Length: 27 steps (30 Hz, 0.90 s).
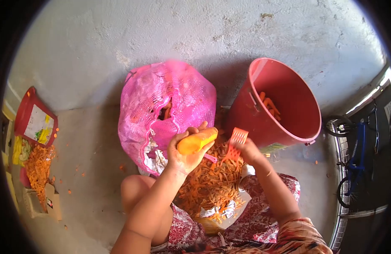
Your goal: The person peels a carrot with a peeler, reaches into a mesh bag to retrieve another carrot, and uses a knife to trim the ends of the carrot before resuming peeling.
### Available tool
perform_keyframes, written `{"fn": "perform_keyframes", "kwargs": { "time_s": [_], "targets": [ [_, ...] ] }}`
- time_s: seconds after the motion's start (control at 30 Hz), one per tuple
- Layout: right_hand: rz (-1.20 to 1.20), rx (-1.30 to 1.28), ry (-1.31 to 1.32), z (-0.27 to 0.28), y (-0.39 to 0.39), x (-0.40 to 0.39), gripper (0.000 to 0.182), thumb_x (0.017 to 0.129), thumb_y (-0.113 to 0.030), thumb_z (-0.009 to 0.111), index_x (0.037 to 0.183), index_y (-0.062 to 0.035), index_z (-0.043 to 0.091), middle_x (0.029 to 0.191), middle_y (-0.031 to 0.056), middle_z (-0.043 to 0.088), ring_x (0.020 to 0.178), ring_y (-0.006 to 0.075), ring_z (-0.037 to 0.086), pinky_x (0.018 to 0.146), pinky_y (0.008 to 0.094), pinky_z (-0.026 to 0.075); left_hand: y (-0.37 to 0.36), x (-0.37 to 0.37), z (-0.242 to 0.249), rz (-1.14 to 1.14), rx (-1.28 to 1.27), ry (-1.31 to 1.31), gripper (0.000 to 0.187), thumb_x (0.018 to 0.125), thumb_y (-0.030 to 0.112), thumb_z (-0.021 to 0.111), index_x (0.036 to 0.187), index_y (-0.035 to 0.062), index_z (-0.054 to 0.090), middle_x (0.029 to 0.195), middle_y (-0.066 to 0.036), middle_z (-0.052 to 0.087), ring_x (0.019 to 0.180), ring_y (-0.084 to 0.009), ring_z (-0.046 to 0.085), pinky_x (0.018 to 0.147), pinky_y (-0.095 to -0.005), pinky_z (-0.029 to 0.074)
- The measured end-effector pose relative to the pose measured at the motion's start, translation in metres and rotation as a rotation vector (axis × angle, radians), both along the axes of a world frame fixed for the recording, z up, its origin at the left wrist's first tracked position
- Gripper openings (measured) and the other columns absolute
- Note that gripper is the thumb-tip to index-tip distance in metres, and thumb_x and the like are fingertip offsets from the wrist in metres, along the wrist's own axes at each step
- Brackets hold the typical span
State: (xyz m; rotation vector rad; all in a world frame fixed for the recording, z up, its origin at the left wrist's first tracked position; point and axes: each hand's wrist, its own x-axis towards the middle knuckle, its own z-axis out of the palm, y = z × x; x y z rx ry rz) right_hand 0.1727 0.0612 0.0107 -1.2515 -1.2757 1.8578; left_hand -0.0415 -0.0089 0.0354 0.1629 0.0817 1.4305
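Observation:
A peeled yellow-orange carrot [197, 142] lies across the upturned palm of my left hand [185, 154], the fingers curled behind it. My right hand [247, 151] grips an orange slotted peeler [236, 143], held upright just right of the carrot and apart from it. Below both hands a heap of carrot peelings [210, 186] covers the floor between my legs. A pink mesh sack [136, 106] stands behind my left hand, its opening showing a few carrots. Behind my right hand is a large red bucket [242, 110] with several carrots [269, 106] inside.
At the far left, a tipped red bucket [24, 114] lies near another pile of peelings [38, 167] and a cardboard box [52, 201]. A blue bicycle [360, 156] is beyond a metal grille on the right. The grey wall [183, 29] rises behind the sack.

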Motion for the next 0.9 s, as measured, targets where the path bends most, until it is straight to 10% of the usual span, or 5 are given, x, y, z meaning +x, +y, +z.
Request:
{"fn": "perform_keyframes", "kwargs": {
  "time_s": [0.17,0.47,0.9],
  "targets": [
    [-0.071,0.166,0.386,0.086,0.006,-0.009,0.022,0.080,-0.015,0.056,0.092,0.0003,0.048,0.077,0.0123,0.057,0.072,0.0209,0.058,0.066,0.0317,0.049,-0.007,0.013,0.009,0.009,-0.149,0.093,0.047,0.073,0.020,0.051,0.114,-0.0002,0.042,0.121,-0.019,0.041,0.117,-0.0303,0.036,0.099,-0.0402,0.026],
    [-0.361,0.177,0.479,0.067,0.009,-0.059,0.021,0.078,-0.008,0.058,0.094,-0.0033,0.044,0.081,0.0048,0.054,0.066,0.0125,0.055,0.058,0.0248,0.047,0.005,0.032,-0.008,-0.032,-0.151,0.217,0.044,0.071,0.007,0.054,0.113,0.0032,0.041,0.120,-0.011,0.045,0.113,-0.0199,0.040,0.097,-0.0297,0.026],
    [-0.285,0.164,0.540,0.070,0.032,-0.069,0.026,0.082,-0.014,0.051,0.104,-0.0021,0.043,0.080,0.0095,0.054,0.069,0.0161,0.055,0.061,0.0272,0.047,0.026,0.037,-0.003,-0.192,-0.262,0.282,0.035,0.083,0.034,0.048,0.106,0.0081,0.050,0.099,-0.008,0.057,0.084,-0.0222,0.057,0.064,-0.0364,0.050]
  ]
}}
